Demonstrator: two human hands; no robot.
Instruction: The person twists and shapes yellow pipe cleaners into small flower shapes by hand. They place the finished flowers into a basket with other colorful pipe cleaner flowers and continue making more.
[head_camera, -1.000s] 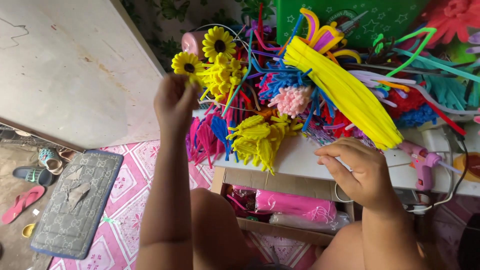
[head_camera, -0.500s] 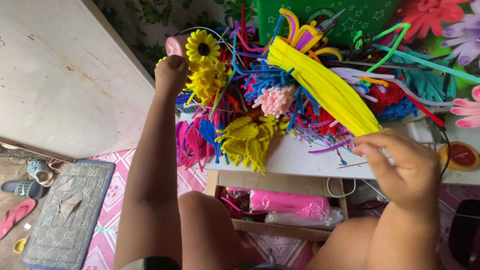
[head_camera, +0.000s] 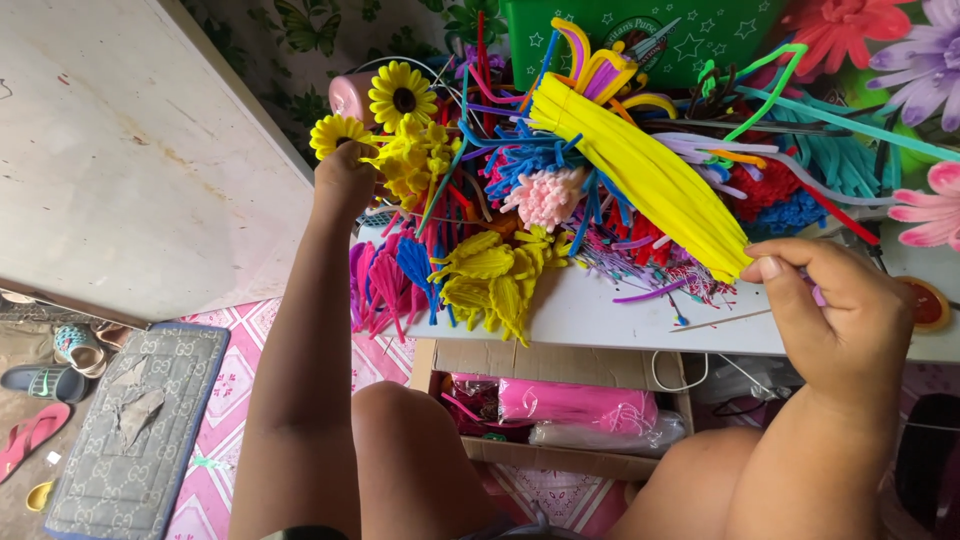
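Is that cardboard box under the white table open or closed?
Open. The cardboard box has no lid over its top, and a pink bundle in clear wrap shows inside it, below the white table.

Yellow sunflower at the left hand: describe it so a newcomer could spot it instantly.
Start at the white table heaped with colourful pipe cleaners. At the heap's left edge the left hand reaches up to a yellow sunflower. A second sunflower sits higher and to its right, beside a pink roll, clear of the hand.

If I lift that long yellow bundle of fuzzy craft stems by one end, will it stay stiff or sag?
The long yellow bundle of fuzzy stems probably sags a little, since its thin strands look bendy. Likely light for its size. Loose ends fan out near the right hand, so strands may slip free.
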